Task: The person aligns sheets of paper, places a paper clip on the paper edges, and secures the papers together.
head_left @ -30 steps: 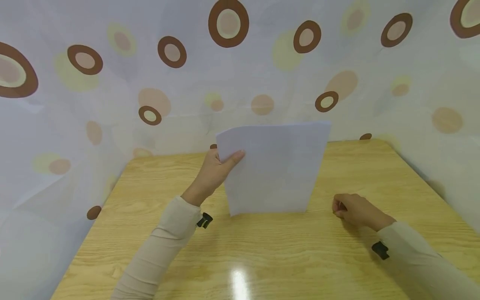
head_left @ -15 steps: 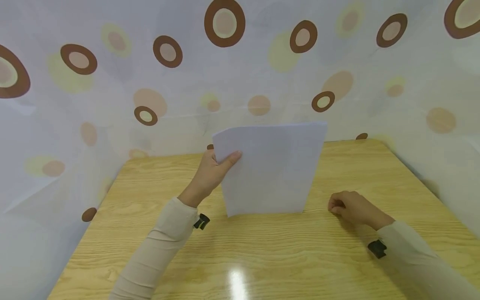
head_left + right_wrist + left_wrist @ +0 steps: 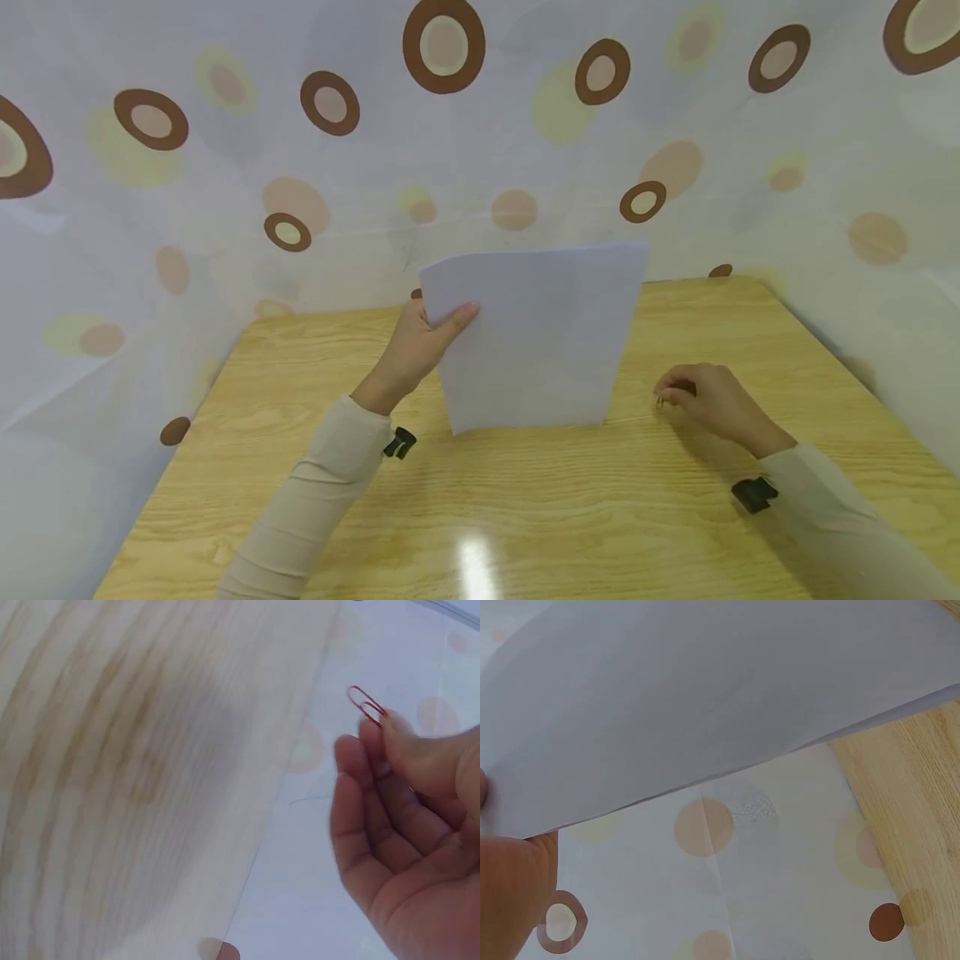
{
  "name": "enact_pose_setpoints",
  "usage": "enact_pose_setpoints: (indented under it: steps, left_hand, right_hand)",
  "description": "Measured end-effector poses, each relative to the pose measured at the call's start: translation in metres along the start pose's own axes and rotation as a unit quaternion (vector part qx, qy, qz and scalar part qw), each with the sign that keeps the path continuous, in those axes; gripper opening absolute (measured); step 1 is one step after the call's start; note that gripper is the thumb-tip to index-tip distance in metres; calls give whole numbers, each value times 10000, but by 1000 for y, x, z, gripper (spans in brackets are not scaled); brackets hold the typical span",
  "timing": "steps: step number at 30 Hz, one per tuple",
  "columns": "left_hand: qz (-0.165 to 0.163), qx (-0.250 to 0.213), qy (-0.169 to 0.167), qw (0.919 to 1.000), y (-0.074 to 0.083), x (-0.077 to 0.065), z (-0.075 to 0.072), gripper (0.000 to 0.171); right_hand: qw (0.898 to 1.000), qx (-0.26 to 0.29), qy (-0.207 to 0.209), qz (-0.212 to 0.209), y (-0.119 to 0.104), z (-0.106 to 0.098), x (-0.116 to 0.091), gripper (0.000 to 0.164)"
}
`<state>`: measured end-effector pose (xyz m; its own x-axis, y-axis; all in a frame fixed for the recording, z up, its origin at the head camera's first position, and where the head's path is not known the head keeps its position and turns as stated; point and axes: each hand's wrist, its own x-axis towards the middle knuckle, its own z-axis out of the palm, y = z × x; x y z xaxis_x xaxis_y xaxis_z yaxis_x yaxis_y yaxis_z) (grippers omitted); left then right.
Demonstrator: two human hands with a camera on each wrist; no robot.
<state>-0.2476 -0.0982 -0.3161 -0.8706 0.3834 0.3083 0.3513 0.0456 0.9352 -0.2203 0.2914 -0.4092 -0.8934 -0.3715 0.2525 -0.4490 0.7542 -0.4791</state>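
A stack of white paper sheets (image 3: 536, 342) stands upright on the wooden table, its lower edge at the tabletop. My left hand (image 3: 411, 350) grips it by the left side, thumb on the near face and the other fingers hidden behind. In the left wrist view the paper (image 3: 705, 697) spreads across the top, with part of the left hand (image 3: 514, 892) at the lower left. To the right of the paper, my right hand (image 3: 712, 404) pinches a red paper clip (image 3: 366, 703) between thumb and forefinger. The clip's looped end sticks out past the fingertips.
The light wooden table (image 3: 525, 517) carries a bright glare spot near its front. A white sheet with brown and beige circles (image 3: 360, 167) hangs behind the table and along both sides. Each sleeve has a black clip-like piece at the cuff (image 3: 753, 494).
My right hand has risen slightly from the tabletop, and the paper clip now shows below its fingertips. The left hand keeps its grip on the paper. The whole view has shifted a little.
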Motion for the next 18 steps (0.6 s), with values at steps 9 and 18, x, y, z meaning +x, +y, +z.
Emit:
enact_pose_setpoints:
  steps: [9,18]
  left_hand:
    - [22,-56,19,10000,1,-2,1,25]
    - [85,-91,5,9999,-1,0,1,24]
  right_hand:
    - [9912,56,1324,-63,-8,7,6,8]
    - [9789,206,2014,-283,-32,-9,11,7]
